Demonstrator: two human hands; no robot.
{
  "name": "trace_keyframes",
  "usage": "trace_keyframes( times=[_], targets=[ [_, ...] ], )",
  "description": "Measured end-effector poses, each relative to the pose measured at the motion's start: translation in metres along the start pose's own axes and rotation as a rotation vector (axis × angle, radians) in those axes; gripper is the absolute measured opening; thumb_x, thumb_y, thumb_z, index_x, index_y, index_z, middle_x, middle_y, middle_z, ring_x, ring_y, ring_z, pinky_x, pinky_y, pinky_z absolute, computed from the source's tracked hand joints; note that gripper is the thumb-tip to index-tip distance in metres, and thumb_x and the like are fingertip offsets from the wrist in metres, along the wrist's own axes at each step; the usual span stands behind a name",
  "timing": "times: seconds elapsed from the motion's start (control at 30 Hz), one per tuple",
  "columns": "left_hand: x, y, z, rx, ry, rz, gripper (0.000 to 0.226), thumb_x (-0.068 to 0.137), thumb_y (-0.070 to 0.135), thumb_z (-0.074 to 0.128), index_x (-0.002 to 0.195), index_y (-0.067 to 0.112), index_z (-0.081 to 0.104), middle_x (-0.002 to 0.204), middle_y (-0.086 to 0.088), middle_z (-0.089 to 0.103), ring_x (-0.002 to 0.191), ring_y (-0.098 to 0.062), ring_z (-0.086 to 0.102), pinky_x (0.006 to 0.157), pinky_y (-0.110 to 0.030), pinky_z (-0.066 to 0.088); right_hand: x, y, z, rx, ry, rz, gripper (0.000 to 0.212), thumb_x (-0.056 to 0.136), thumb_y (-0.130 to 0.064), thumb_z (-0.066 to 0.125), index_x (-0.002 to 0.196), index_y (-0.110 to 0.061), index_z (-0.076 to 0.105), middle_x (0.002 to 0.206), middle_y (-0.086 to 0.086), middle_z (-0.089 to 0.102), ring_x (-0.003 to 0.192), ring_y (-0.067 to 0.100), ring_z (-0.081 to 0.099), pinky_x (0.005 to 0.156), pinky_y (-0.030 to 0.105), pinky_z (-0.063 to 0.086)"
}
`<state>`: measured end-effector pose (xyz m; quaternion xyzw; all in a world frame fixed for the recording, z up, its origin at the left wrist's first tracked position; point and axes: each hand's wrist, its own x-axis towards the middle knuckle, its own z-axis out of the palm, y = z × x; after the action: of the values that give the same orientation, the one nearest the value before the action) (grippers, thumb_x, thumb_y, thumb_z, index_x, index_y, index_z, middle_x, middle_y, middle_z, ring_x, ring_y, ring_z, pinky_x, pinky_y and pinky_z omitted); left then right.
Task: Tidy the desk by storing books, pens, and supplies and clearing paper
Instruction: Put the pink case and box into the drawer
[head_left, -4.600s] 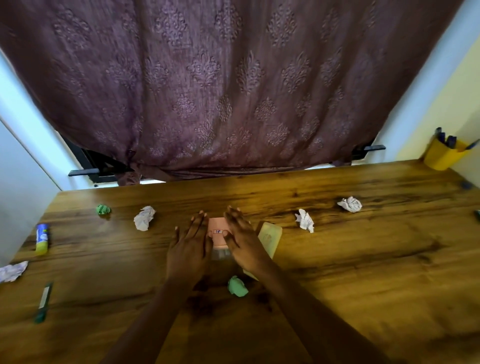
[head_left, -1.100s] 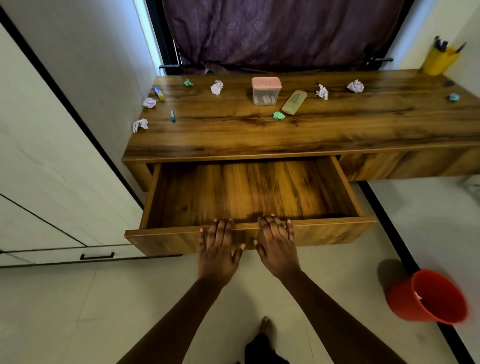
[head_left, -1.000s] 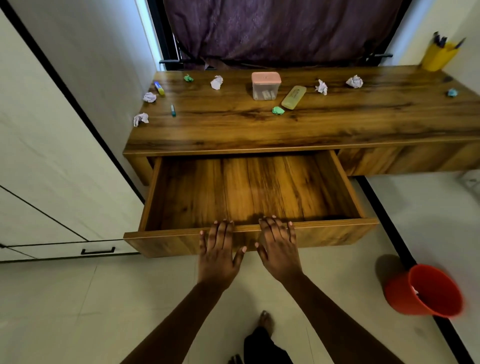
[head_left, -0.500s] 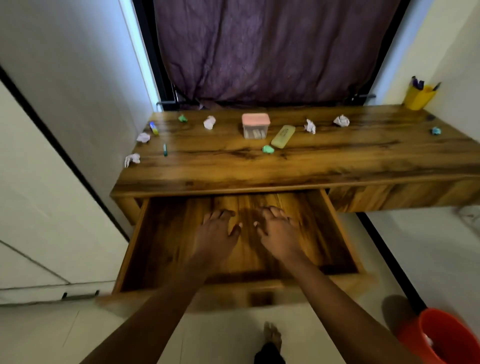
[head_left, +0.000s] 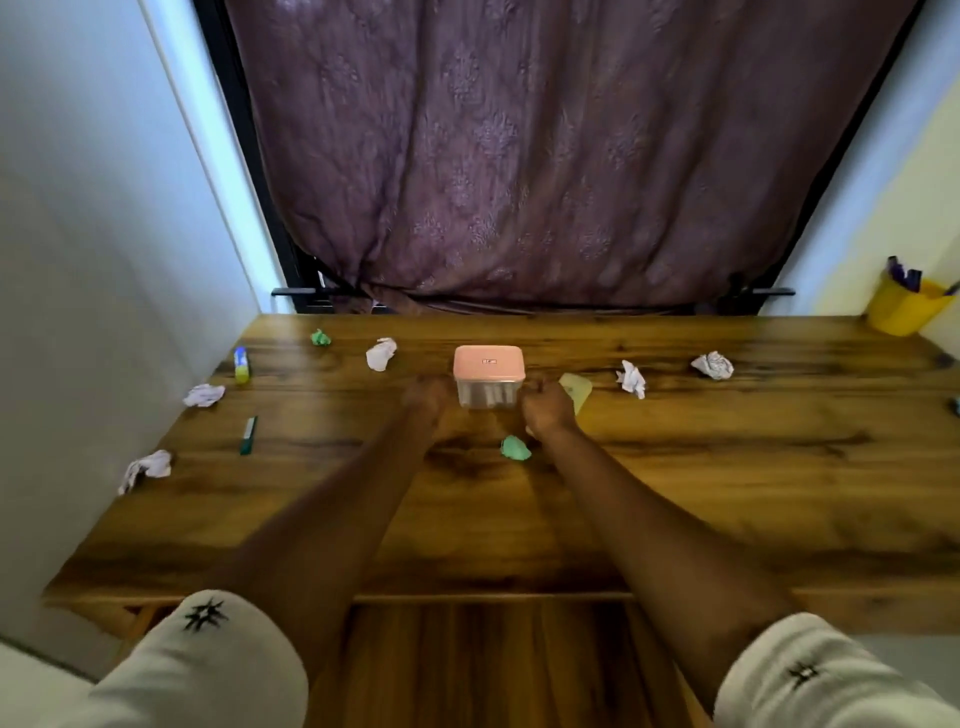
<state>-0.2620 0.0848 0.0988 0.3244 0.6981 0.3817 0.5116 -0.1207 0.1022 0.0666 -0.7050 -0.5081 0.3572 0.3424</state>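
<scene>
A clear box with a pink lid (head_left: 488, 374) stands on the wooden desk (head_left: 727, 493), mid-back. My left hand (head_left: 428, 402) is curled against its left side and my right hand (head_left: 548, 408) against its right side; both are blurred. A pale yellow pencil case (head_left: 579, 389) lies just right of the box, partly behind my right hand. A green paper ball (head_left: 515, 448) sits near my right wrist. White crumpled papers (head_left: 381, 354) (head_left: 632, 378) (head_left: 713, 365) are scattered along the back. A glue stick (head_left: 241, 365) and a green pen (head_left: 248, 435) lie at the left.
The drawer (head_left: 493, 665) under the desk's front edge stands open between my arms. More crumpled paper (head_left: 203, 395) (head_left: 148, 466) lies by the left wall, and a green ball (head_left: 320, 338) at the back left. A yellow pen cup (head_left: 906, 306) stands in the back right corner. A curtain hangs behind.
My hands left the open drawer and reached over the desk to either side of the pink-lidded box. The view rose from the drawer to the desk top.
</scene>
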Motion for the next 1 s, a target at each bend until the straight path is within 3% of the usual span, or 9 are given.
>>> trace_keyframes(
  times=[0.13,0.27,0.4,0.47,0.57,0.7,0.77,0.9,1.0],
  targets=[
    [0.035,0.009,0.023,-0.033,0.022,-0.033,0.034,0.101,0.027,0.039,0.125,0.007,0.051,0.114,-0.011,0.053,0.106,-0.026,0.050,0.091,-0.035,0.042,0.052,-0.013,0.008,0.079,0.007,0.093,0.041,0.097,-0.025,0.047,0.135,-0.010,0.045,0.137,0.011,0.051,0.122,0.031,0.051,0.094,0.033,0.043],
    [0.053,0.005,0.036,-0.095,0.045,-0.043,0.040,0.098,0.034,0.046,0.131,0.010,0.048,0.130,-0.010,0.052,0.109,-0.027,0.052,0.088,-0.037,0.043,0.074,-0.015,0.018,0.103,-0.033,0.139,0.036,0.094,-0.020,0.053,0.129,-0.010,0.054,0.129,0.012,0.057,0.111,0.029,0.058,0.078,0.030,0.046],
    [0.042,-0.004,0.036,-0.047,0.091,0.079,0.040,0.098,0.025,0.048,0.136,0.011,0.047,0.135,-0.013,0.052,0.122,-0.031,0.050,0.091,-0.036,0.044,0.064,-0.009,0.021,0.145,0.033,0.151,0.039,0.089,-0.013,0.059,0.127,-0.013,0.055,0.127,0.010,0.059,0.110,0.027,0.060,0.079,0.030,0.052],
    [0.022,-0.009,0.027,-0.036,0.116,0.159,0.041,0.097,0.025,0.049,0.136,0.011,0.048,0.135,-0.011,0.053,0.122,-0.029,0.050,0.085,-0.032,0.041,0.045,-0.007,0.015,0.221,0.038,0.128,0.036,0.087,-0.013,0.062,0.123,-0.014,0.057,0.125,0.009,0.061,0.108,0.026,0.061,0.087,0.035,0.055],
    [-0.021,-0.019,0.006,0.015,0.127,0.274,0.041,0.096,0.027,0.052,0.134,0.014,0.051,0.134,-0.008,0.056,0.119,-0.026,0.052,0.079,-0.028,0.039,-0.002,-0.001,-0.001,0.391,-0.009,0.077,0.027,0.086,-0.010,0.064,0.113,-0.012,0.061,0.117,0.008,0.064,0.103,0.024,0.062,0.087,0.042,0.055],
    [-0.091,-0.056,-0.026,0.031,0.074,0.400,0.038,0.094,0.028,0.055,0.130,0.016,0.056,0.123,-0.004,0.062,0.110,-0.018,0.056,0.078,-0.026,0.042,-0.096,0.016,-0.024,0.568,-0.065,0.065,0.020,0.087,-0.007,0.064,0.107,-0.010,0.062,0.104,0.007,0.065,0.091,0.017,0.063,0.062,0.021,0.057],
    [-0.125,-0.085,-0.037,0.088,0.034,0.429,0.036,0.094,0.030,0.056,0.127,0.019,0.059,0.112,0.003,0.064,0.105,-0.014,0.059,0.073,-0.022,0.045,-0.145,0.033,-0.035,0.581,-0.098,0.083,0.015,0.088,-0.007,0.063,0.102,-0.011,0.062,0.098,0.006,0.066,0.085,0.013,0.064,0.055,0.016,0.054],
    [-0.179,-0.153,-0.051,0.214,-0.063,0.435,0.038,0.091,0.037,0.057,0.128,0.027,0.058,0.117,0.009,0.064,0.104,-0.010,0.060,0.085,-0.029,0.050,-0.226,0.075,-0.053,0.545,-0.170,0.154,0.011,0.086,-0.003,0.064,0.091,-0.013,0.061,0.089,0.004,0.065,0.079,0.013,0.062,0.067,0.025,0.055],
    [-0.211,-0.199,-0.046,0.270,-0.136,0.374,0.041,0.091,0.040,0.057,0.130,0.026,0.057,0.119,0.003,0.066,0.097,-0.010,0.063,0.083,-0.035,0.055,-0.264,0.119,-0.061,0.423,-0.190,0.221,0.024,0.084,-0.006,0.067,0.107,-0.010,0.063,0.102,0.005,0.066,0.091,0.018,0.063,0.066,0.025,0.054]
  ],
)
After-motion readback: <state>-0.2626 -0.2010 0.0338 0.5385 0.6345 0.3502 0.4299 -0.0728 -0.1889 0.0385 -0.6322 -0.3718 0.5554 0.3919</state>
